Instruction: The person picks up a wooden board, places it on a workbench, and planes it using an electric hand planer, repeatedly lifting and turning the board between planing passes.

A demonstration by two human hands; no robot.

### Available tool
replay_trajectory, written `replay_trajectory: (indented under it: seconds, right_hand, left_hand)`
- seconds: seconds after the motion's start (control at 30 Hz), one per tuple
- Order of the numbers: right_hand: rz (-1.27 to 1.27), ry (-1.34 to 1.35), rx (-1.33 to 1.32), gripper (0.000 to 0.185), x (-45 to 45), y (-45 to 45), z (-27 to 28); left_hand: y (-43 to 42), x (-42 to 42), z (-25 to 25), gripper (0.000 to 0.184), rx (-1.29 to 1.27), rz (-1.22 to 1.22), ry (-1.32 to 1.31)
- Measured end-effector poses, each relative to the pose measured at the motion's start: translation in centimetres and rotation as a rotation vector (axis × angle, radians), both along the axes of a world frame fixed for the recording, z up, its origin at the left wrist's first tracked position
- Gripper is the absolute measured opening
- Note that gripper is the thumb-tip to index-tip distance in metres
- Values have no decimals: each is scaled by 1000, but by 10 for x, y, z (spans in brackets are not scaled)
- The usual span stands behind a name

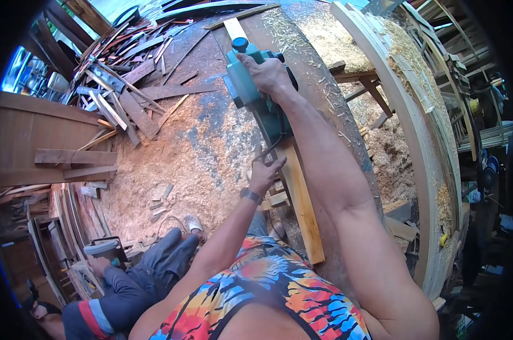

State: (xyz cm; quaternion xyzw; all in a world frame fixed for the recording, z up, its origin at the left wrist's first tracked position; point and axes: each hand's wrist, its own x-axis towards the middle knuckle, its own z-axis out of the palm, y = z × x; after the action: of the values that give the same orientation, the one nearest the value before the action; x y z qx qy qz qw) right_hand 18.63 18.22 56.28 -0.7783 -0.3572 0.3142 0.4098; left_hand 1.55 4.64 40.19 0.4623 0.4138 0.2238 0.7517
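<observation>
My right hand (268, 75) is wrapped round the top of a green electric planer (246, 85). The planer sits on a long wooden plank (303, 209), which shows in front of and behind it on the workbench (319, 102). Behind the planer, beside the plank's left edge, my left hand (263, 174) holds the planer's dark power cord (272, 147) between its fingers. The underside of the planer is hidden.
Shavings (171, 141) cover the floor, and scrap wood (132, 73) is heaped at upper left. Long timber beams (406, 124) stand to the right. At lower left, another person (137, 294) sits low with a hand at a grey-topped tool (103, 248).
</observation>
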Motion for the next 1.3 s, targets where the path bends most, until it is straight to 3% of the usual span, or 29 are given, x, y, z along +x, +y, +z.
replay_trajectory:
  seconds: [0.2, 0.37, 0.43, 0.63, 0.87, 0.9, 1.0, 1.03, 1.13, 1.3]
  right_hand:
    - [22, -26, -9, 73, 13, 42, 3]
    - [32, -86, -62, 80, 26, 80, 5]
    - [49, -91, -95, 81, 30, 93, 10]
    - [43, -109, -7, 78, 47, 144, -5]
    - [28, -144, 33, 79, 55, 182, 4]
    - [25, -153, 46, 77, 57, 191, 2]
    - [6, -129, 49, 73, 66, 216, 3]
    - [1, -124, 50, 73, 69, 226, 5]
    - [-48, -163, 88, 70, 85, 261, 2]
    - [-56, -214, 91, 65, 94, 256, -3]
  left_hand:
    - [7, 8, 9, 86, 171, -74, -41]
    - [11, 5, 21, 96, 185, -117, 35]
    - [10, 2, -8, 99, 174, -137, 15]
    - [15, -1, 8, 109, 51, -182, -44]
    - [17, -4, 3, 118, 81, -241, 68]
    - [14, -3, -3, 104, 161, -223, 56]
    - [11, -4, -4, 104, 157, -258, 195]
    - [7, -1, -16, 103, 150, -182, 38]
    - [12, 3, 8, 100, 108, -173, -56]
    - [15, 2, 15, 100, 112, -193, 55]
